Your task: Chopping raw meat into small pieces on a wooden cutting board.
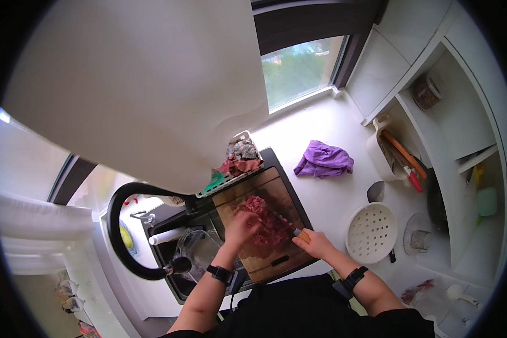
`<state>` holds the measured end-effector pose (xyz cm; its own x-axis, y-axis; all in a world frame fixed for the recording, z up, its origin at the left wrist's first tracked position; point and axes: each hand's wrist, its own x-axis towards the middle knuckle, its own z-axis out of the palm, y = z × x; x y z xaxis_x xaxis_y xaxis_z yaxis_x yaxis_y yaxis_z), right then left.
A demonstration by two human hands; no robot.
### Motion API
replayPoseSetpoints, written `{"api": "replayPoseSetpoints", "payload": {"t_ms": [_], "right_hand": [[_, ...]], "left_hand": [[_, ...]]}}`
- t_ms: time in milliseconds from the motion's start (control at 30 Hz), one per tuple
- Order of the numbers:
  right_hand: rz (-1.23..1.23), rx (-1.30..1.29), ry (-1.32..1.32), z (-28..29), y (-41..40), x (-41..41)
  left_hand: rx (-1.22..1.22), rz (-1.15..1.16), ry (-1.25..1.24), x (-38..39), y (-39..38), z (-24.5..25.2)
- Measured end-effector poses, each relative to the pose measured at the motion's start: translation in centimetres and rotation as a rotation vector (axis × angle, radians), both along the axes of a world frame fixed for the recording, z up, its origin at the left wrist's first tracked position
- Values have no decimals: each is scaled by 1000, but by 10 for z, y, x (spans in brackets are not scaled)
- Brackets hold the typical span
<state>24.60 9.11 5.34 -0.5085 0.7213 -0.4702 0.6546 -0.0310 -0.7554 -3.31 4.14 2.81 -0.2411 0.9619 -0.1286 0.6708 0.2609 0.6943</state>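
A wooden cutting board [257,267] lies across the right part of a black sink [169,270]. Chopped raw red meat [270,236] is heaped on the board's middle. My right hand [317,245] grips the light wooden handle [305,236] of a knife at the board's right side. Most of the blade cannot be told apart from the meat. Over the heap's left side is my left hand [243,230], its fingers bent and slightly blurred. Whether those fingers touch or pinch any meat is unclear.
A black gooseneck faucet [118,228] arches left of the board. Behind it stands a white basket [230,183] with cloths. On the white counter are a purple cloth [324,159], a white perforated colander [372,232] and a utensil holder [382,154].
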Motion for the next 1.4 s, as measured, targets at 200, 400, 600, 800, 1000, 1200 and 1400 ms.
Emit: {"api": "replayPoseSetpoints", "payload": {"t_ms": [200, 400, 600, 800, 1000, 1200, 1400], "right_hand": [[257, 168, -145, 15, -13, -1], [300, 271, -66, 37, -17, 11], [119, 42, 344, 111, -8, -18], [173, 389, 386, 4, -26, -19], [218, 51, 88, 8, -15, -30], [275, 213, 319, 60, -19, -25], [304, 117, 35, -8, -8, -23]], "left_hand": [[-72, 34, -34, 8, -54, 11], [-143, 244, -63, 5, -108, 20], [-20, 521, 172, -19, -228, -37], [-385, 816, 334, -2, -313, -48], [-562, 669, 332, 1, -347, -58], [-747, 600, 243, 0, -324, -47], [-768, 595, 239, -2, -319, -44]]}}
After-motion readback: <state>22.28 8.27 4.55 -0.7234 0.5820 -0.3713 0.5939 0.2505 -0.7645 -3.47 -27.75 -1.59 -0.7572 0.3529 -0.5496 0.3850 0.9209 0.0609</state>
